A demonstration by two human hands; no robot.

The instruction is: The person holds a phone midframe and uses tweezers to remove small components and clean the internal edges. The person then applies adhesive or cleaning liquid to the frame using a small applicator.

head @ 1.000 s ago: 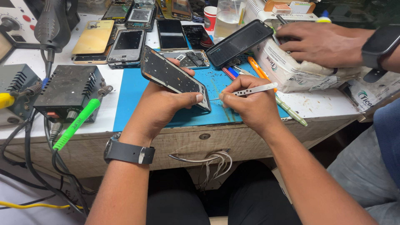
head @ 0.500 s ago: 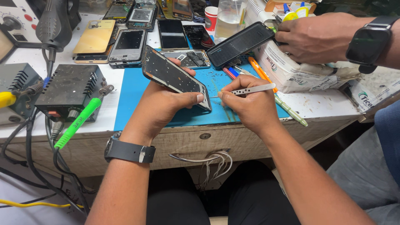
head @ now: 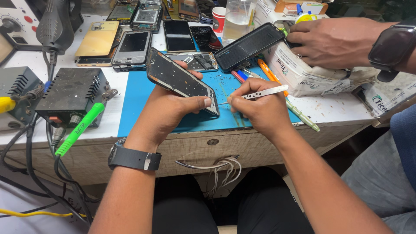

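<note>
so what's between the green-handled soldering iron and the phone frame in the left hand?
In the head view, between the soldering iron and the phone frame: white bench top, then bare blue mat. No objects on that stretch.

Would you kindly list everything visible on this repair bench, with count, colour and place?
Opened phone: one, dark, held over the blue mat.
Tweezers: one, silver, tip at the phone's corner.
Blue mat: one, bench centre.
Phones: several, black and gold, back of bench.
Soldering iron: one, green handle, left edge.
Power unit: one, black, left.
Paper cup: one, red, back.
White bags: two, right.
Co-worker's hand: one, on a bag.
Left hand: holds the phone.
Right hand: holds the tweezers.
</note>
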